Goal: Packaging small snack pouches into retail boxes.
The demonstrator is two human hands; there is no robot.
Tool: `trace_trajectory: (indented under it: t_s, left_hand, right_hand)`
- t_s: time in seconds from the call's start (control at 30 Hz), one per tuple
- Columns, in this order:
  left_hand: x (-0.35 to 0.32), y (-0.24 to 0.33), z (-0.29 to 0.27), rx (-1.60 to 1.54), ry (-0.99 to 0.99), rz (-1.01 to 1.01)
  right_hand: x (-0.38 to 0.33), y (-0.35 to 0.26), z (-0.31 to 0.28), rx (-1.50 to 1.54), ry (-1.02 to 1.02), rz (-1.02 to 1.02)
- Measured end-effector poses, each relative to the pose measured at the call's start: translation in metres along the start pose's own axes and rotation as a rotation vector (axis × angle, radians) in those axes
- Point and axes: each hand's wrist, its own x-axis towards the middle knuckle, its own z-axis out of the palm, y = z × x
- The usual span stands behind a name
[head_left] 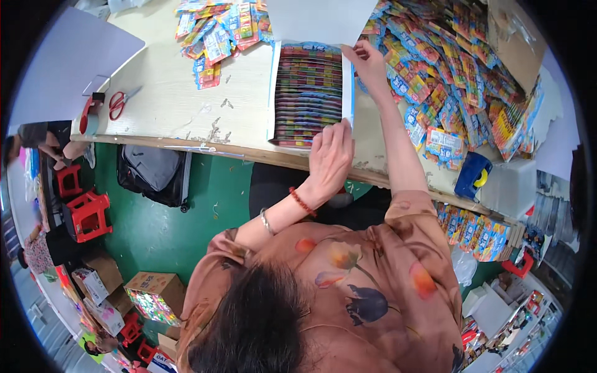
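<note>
A white-and-blue cardboard display box (pixel 347 93) stands on the table in front of me. Inside it, colourful carded packets (pixel 308 93) sit in a tight row from far to near, and its white lid (pixel 320 20) is tilted up at the far side. My left hand (pixel 333 152), with a red bead bracelet and a pale bangle on the wrist, grips the near right corner, fingers bent over the edge. At the far right corner my right hand (pixel 367 59) pinches the box's rim between thumb and fingers.
Loose carded packets lie in a big heap (pixel 435 74) on the right and a smaller pile (pixel 221 31) at far left. Red scissors (pixel 118 104) and a tape roll (pixel 92 115) are on the left. A blue tape dispenser (pixel 474 176) stands near the right front edge (pixel 379 177).
</note>
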Motion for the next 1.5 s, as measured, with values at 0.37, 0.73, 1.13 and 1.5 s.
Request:
trace_trajectory:
  t_s: [0.37,0.73,1.13,1.5]
  left_hand:
    - [0.072,-0.146,-0.001,-0.832,0.229,-0.412]
    - [0.105,-0.196,0.024,-0.82,-0.017,-0.055]
    - [0.011,-0.134,-0.079,-0.908,-0.395,-0.193]
    - [-0.008,-0.101,-0.078,-0.681,0.032,-0.162]
  right_hand:
    - [0.023,0.012,-0.001,0.287,-0.259,-0.084]
    - [0.004,-0.001,-0.041,-0.088,-0.481,-0.246]
    - [-0.156,-0.082,-0.055,0.204,-0.403,0.22]
    - [-0.167,-0.07,-0.037,-0.188,-0.112,-0.223]
